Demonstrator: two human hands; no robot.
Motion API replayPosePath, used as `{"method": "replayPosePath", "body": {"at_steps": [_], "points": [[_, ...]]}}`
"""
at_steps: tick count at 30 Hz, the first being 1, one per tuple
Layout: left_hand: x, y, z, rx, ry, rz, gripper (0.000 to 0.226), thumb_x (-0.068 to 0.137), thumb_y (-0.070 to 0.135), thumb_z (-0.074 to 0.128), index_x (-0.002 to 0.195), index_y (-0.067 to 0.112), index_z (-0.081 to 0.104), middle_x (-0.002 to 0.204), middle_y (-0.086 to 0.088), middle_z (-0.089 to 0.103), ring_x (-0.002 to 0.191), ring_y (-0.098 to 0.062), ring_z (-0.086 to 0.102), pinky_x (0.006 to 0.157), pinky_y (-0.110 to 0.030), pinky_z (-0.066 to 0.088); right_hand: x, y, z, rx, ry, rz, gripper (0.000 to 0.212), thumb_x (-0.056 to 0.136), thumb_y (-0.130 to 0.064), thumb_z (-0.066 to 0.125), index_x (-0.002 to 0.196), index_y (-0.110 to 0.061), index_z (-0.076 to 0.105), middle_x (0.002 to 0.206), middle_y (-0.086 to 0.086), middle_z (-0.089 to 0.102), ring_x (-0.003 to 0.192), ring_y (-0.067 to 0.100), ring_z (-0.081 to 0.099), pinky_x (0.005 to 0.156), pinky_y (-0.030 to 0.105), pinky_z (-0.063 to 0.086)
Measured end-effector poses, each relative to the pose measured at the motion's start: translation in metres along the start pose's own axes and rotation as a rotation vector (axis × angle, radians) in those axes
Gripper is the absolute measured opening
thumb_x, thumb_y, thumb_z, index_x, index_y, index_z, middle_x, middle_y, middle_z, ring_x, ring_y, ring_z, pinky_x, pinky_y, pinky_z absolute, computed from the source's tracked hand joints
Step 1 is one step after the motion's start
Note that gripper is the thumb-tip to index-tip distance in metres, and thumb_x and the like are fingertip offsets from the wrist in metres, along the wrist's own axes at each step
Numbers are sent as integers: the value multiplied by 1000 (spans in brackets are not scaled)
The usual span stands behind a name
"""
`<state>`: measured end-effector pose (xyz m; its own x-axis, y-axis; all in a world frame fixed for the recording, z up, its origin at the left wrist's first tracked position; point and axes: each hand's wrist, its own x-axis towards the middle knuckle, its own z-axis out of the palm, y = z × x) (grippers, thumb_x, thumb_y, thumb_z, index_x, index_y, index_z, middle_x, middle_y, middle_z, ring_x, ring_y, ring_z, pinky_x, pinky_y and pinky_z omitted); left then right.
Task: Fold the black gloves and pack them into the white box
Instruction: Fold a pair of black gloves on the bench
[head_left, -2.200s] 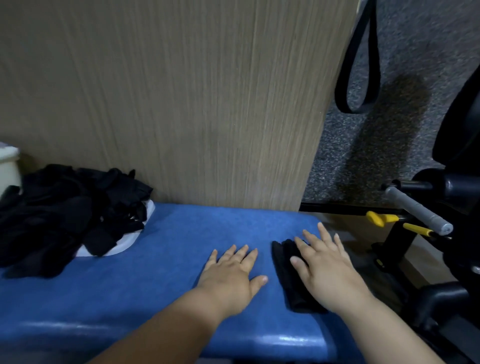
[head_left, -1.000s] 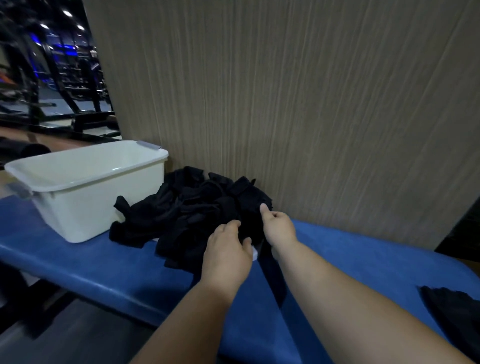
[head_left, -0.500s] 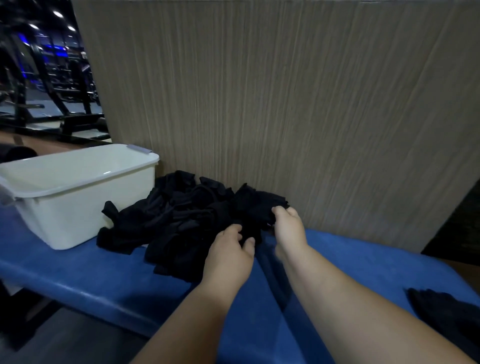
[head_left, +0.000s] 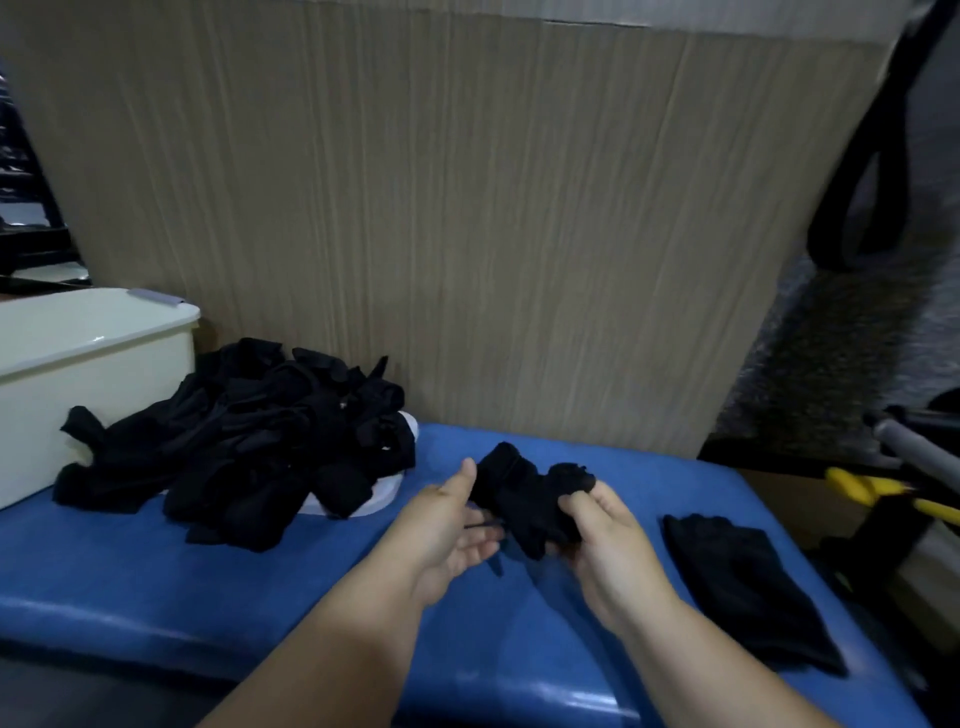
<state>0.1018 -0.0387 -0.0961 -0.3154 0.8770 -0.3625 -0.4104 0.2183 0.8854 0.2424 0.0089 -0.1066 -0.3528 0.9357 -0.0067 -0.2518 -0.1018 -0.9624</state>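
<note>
A crumpled black glove (head_left: 524, 499) hangs above the blue bench between my hands. My right hand (head_left: 605, 540) grips its right end with closed fingers. My left hand (head_left: 447, 525) is palm-up under its left side, fingers spread and touching the fabric. A heap of loose black gloves (head_left: 244, 447) lies to the left on a white plate (head_left: 387, 493). The white box (head_left: 83, 374) stands at the far left, open on top. A flattened black glove (head_left: 743, 582) lies on the bench at the right.
The blue padded bench (head_left: 156, 571) runs against a tall wood-grain panel (head_left: 467, 234). Past the right end stand gym machine parts: a grey bar (head_left: 914, 447), yellow levers (head_left: 883, 493) and a hanging black strap (head_left: 857, 197).
My hands have drawn one glove out of the heap and carried it right, over the bench's middle. The view has swung right, so the box sits at the left edge.
</note>
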Motion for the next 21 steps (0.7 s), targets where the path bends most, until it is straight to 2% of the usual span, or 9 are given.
{"method": "replayPosePath", "body": {"at_steps": [3, 6, 9, 12, 14, 15, 17, 19, 21], "points": [[-5, -6, 12, 37, 9, -5, 22, 100, 31, 47, 92, 14, 59, 84, -8, 67, 65, -16, 60, 58, -25, 45, -11, 0, -25, -73, -48, 5, 19, 93, 0, 47, 90, -10, 63, 84, 7, 70, 79, 19, 64, 76, 36, 49], [-9, -12, 22, 92, 6, 7, 11, 98, 19, 52, 89, 14, 56, 79, -6, 64, 62, -15, 57, 52, -23, 42, -15, -2, -42, -197, -2, 5, 15, 90, -7, 58, 77, -13, 55, 72, 6, 56, 67, 18, 51, 65, 33, 40], [-13, -16, 30, 155, 0, 86, 3, 96, 17, 54, 98, 17, 56, 86, -6, 65, 66, -13, 57, 52, -21, 42, -13, -9, -57, -369, 152, -90, 20, 84, -23, 70, 83, -20, 50, 76, 0, 56, 70, 17, 52, 69, 32, 41], [-12, -19, 35, 287, -11, 228, 19, 94, 15, 56, 112, 21, 53, 95, -1, 65, 65, -7, 56, 57, -20, 41, -15, -17, -66, -687, 247, -299, 22, 81, -31, 71, 90, -35, 51, 93, -10, 58, 88, 12, 52, 81, 26, 40], [-14, -21, 40, 366, -50, 316, 24, 93, 10, 57, 113, 23, 51, 94, 3, 64, 59, 0, 54, 56, -16, 42, -17, -24, -68, -852, 240, -399, 17, 83, -37, 68, 92, -40, 54, 91, -14, 55, 90, 9, 49, 83, 24, 37], [-14, -22, 43, 388, -75, 354, 27, 92, 6, 57, 113, 22, 52, 94, 2, 64, 60, 1, 55, 56, -14, 44, -17, -25, -68, -826, 208, -403, 14, 83, -38, 67, 92, -41, 56, 88, -12, 56, 86, 9, 51, 80, 22, 38], [-14, -25, 46, 442, -123, 441, 35, 88, -4, 59, 112, 21, 55, 96, -3, 65, 73, -4, 60, 69, -16, 48, -16, -25, -67, -656, 105, -320, 10, 84, -37, 67, 93, -39, 61, 87, -7, 61, 79, 9, 58, 75, 21, 44], [-13, -28, 49, 529, -123, 535, 44, 83, -7, 62, 107, 29, 59, 94, -2, 66, 85, -9, 62, 81, -22, 49, -14, -23, -68, -598, 32, -271, 13, 85, -37, 67, 97, -39, 64, 92, -6, 63, 78, 12, 61, 77, 30, 51], [-11, -28, 51, 576, -104, 610, 51, 81, -9, 64, 102, 37, 61, 95, 3, 66, 86, -5, 63, 81, -20, 49, -13, -23, -70, -572, 22, -268, 12, 85, -31, 69, 93, -38, 64, 88, -12, 62, 74, 12, 60, 78, 38, 53]]}}
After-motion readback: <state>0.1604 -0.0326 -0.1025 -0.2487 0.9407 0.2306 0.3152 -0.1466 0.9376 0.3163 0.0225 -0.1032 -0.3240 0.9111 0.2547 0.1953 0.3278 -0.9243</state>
